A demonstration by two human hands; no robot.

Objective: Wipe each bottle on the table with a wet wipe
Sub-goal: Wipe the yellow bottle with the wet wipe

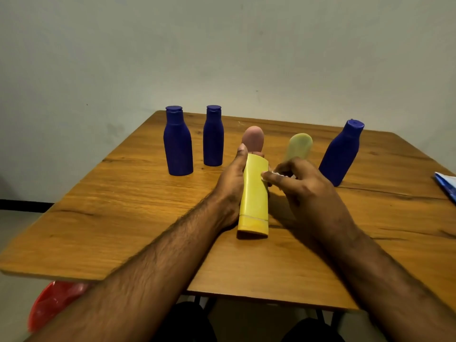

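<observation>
I see the yellow bottle (254,196) at the middle of the wooden surface (128,206), cap end toward me, its far end raised. My left hand (232,186) wraps it from the left side, thumb along its upper edge, so that grip is closed around the bottle. My right hand (306,191) sits just right of the yellow bottle, fingers curled and pinching a small white wet wipe (274,174) against the bottle's side. Just beyond the yellow bottle stands a pink bottle (253,139), partly hidden by it, and a pale green bottle (299,145) stands beyond and to its right, above my right knuckles. Two blue bottles (178,141) (213,137) stand upright beyond and left of the yellow bottle; a third blue bottle (341,154) stands well to its right. At the surface's right edge, far right of the yellow bottle, lies a blue-and-white packet (446,186), cut off by the frame.
</observation>
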